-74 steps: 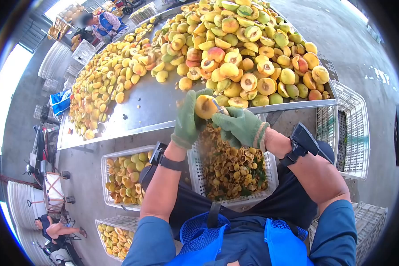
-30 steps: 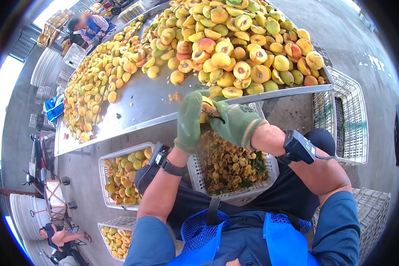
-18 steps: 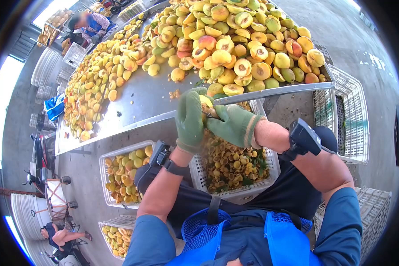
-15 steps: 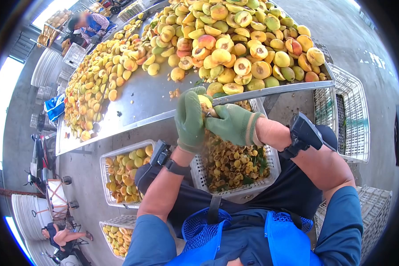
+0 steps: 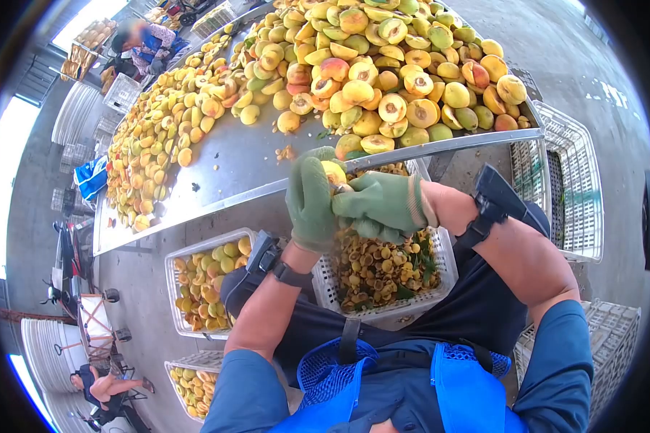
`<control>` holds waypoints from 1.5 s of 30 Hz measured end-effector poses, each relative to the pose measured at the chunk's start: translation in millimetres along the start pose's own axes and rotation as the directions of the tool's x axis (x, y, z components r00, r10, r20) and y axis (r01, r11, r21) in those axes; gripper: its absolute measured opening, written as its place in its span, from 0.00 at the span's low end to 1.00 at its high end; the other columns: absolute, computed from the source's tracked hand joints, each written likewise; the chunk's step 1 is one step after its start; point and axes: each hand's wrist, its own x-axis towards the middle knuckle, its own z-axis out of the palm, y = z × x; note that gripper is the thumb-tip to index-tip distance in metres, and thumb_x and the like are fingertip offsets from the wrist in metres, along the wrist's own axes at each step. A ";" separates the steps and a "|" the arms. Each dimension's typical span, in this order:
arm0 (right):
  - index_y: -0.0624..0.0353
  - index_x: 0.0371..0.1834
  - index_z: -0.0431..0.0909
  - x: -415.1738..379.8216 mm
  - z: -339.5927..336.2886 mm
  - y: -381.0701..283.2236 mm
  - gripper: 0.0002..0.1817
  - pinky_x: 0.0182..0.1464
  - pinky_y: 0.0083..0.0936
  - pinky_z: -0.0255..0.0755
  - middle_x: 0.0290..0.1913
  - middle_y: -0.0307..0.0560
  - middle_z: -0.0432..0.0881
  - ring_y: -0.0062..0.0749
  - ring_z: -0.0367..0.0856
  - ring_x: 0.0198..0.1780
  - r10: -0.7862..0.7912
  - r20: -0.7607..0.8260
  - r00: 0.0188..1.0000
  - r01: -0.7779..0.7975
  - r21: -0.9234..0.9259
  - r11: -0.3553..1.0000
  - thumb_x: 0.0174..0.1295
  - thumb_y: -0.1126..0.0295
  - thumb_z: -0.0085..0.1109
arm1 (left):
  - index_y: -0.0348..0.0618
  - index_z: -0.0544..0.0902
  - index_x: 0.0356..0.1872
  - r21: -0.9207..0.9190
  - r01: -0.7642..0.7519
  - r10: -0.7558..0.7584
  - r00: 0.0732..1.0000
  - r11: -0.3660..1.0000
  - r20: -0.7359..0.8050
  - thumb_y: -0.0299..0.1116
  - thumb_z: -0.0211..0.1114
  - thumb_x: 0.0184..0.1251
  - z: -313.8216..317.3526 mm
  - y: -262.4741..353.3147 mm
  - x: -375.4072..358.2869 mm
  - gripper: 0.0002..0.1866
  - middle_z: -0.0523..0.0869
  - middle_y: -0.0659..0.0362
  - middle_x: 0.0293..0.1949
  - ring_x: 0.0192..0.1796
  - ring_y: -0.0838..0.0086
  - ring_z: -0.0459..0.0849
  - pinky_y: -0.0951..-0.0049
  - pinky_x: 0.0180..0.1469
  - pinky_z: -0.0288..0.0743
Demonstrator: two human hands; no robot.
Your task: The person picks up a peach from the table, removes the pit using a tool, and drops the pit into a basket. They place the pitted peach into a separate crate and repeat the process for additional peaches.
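Head view: two gloved hands, left hand [image 5: 310,202] and right hand [image 5: 383,208], grip one peach [image 5: 334,173].

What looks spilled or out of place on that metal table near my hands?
Small scraps of fruit lie loose on the bare metal table, apart from the peach pile and just beyond your left hand. A few dark specks dot the surface farther left. Nothing else stands out.
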 end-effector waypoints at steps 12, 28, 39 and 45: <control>0.54 0.42 0.84 52.1 -13.2 50.5 0.20 0.08 0.17 0.57 0.17 0.34 0.73 0.19 0.64 0.09 -0.459 0.659 0.595 -0.362 0.730 0.579 0.79 0.51 0.49 | 0.34 0.79 0.58 -0.068 -0.021 0.030 0.989 0.997 0.142 0.50 0.42 0.89 -3.9 17.3 9.4 0.27 0.87 0.54 0.44 0.44 0.73 0.86 0.69 0.51 0.82; 0.57 0.41 0.84 24.9 -4.3 30.5 0.23 0.11 0.18 0.53 0.17 0.34 0.70 0.18 0.61 0.10 -0.198 0.415 0.888 -0.018 0.461 0.887 0.74 0.46 0.58 | 0.31 0.70 0.67 -0.308 0.328 -0.272 0.939 0.893 0.211 0.54 0.57 0.82 -14.6 -18.6 4.5 0.32 0.88 0.51 0.50 0.46 0.70 0.88 0.69 0.52 0.85; 0.63 0.48 0.88 8.2 -0.1 16.6 0.46 0.52 0.43 0.78 0.43 0.58 0.87 0.49 0.86 0.45 0.187 -0.016 0.982 -0.148 -0.682 0.716 0.72 0.28 0.36 | 0.37 0.85 0.55 -0.188 0.421 -0.426 0.905 0.888 0.015 0.63 0.45 0.83 -40.1 27.5 17.1 0.36 0.88 0.59 0.27 0.18 0.81 0.76 0.83 0.19 0.67; 0.62 0.52 0.88 -13.0 14.5 11.8 0.44 0.68 0.46 0.72 0.56 0.62 0.87 0.60 0.84 0.61 0.213 -0.040 0.976 -0.159 -0.801 0.577 0.74 0.32 0.35 | 0.50 0.84 0.62 0.853 -0.063 0.081 0.996 0.519 0.024 0.58 0.56 0.78 -201.2 13.4 -16.9 0.26 0.90 0.52 0.51 0.51 0.60 0.89 0.64 0.53 0.84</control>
